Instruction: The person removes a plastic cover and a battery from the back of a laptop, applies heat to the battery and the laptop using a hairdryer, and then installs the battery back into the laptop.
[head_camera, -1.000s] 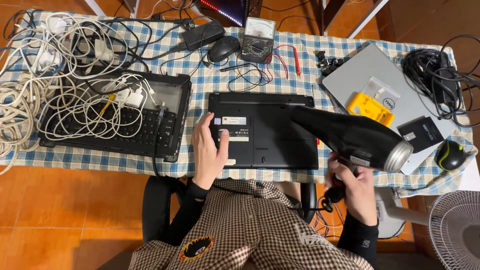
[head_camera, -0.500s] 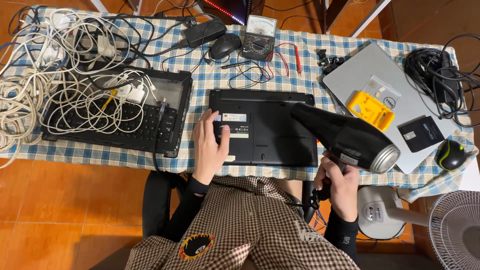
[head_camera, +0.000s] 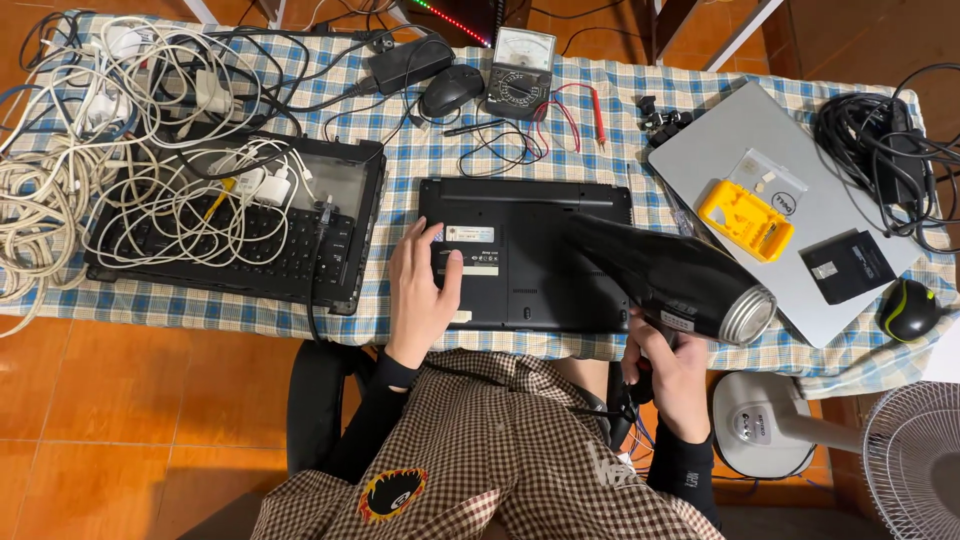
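At the near edge of the worktop (head_camera: 300, 318), which is covered by a blue checked cloth, the right hand (head_camera: 672, 368) is wrapped around the handle of a black hair dryer (head_camera: 668, 276), whose barrel slants over the near right corner of a black laptop (head_camera: 520, 255) lying upside down at the middle of the near edge, silver end towards the right; the left hand (head_camera: 424, 292) lies open and flat, fingers spread, on the left part of the laptop's underside, touching its white labels; to the left along the near edge sits an opened black laptop (head_camera: 300, 240) with its keyboard buried under white cables (head_camera: 150, 200) that spill to the left edge; to the right a closed silver laptop (head_camera: 830, 250) carries a yellow plastic case (head_camera: 745, 220) and a small black box (head_camera: 850, 266), with a black and green mouse (head_camera: 908, 310) just beside it at the right edge; farther back, along the far edge, stand a black power adapter (head_camera: 410, 62), a black mouse (head_camera: 451, 90) and an analogue multimeter (head_camera: 520, 65) with red and black probe leads (head_camera: 560, 115); a bundle of black cables (head_camera: 880, 140) fills the far right corner.
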